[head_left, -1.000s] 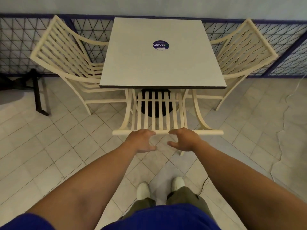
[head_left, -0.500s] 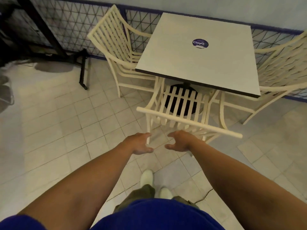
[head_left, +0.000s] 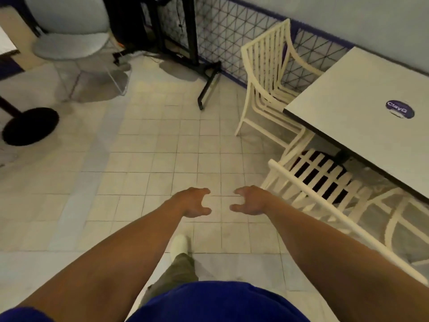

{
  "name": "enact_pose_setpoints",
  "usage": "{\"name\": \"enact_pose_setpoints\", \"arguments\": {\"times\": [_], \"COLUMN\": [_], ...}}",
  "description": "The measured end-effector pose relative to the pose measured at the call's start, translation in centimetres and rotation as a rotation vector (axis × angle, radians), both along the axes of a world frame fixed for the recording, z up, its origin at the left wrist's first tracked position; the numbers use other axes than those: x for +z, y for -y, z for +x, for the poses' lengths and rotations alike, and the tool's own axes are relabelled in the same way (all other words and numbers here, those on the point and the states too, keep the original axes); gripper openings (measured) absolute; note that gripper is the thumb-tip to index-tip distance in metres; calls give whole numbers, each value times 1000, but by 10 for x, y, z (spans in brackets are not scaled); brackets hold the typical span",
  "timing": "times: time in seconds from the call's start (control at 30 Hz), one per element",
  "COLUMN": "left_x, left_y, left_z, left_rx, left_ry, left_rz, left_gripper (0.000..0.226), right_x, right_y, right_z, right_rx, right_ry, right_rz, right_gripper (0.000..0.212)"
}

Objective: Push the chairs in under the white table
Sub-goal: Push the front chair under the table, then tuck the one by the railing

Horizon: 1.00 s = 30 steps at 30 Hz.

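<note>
Cream slatted chair [head_left: 262,73] sits upper right, seat partly under the white desk [head_left: 362,117], its back toward the frame's upper left, up and right of both hands. Near chair [head_left: 325,182] looks tucked in. Right hand [head_left: 249,201] nearer; left hand [head_left: 193,202] beside it. Fingers on both loosely curled, holding nothing, over floor tiles.

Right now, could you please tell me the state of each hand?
Left hand: open, fingers curled, holding nothing.
Right hand: open, fingers curled, holding nothing.
</note>
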State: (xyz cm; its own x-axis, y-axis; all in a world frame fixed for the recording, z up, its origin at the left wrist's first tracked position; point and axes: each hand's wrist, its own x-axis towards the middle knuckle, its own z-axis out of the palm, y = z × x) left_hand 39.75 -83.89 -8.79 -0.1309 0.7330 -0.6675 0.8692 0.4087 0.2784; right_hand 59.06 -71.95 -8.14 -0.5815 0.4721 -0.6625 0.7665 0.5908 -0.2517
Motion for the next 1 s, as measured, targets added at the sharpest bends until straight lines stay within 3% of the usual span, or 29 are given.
{"name": "enact_pose_setpoints", "arguments": {"times": [0.27, 0.6, 1.0], "left_x": [13, 27, 13], "left_y": [-19, -101, -299], "left_z": [-143, -292, -380], "left_rx": [66, -66, -228], "left_ry": [-48, -85, -40], "left_rz": [29, 71, 47], "left_gripper": [81, 82, 80], "right_x": [3, 12, -13], "right_y": [-37, -97, -258], "right_z": [-145, -271, -347], "right_rx": [-15, -139, -321], "right_ry": [-76, -130, -100], "right_rz": [-12, 12, 3], "right_gripper": [82, 82, 85]}}
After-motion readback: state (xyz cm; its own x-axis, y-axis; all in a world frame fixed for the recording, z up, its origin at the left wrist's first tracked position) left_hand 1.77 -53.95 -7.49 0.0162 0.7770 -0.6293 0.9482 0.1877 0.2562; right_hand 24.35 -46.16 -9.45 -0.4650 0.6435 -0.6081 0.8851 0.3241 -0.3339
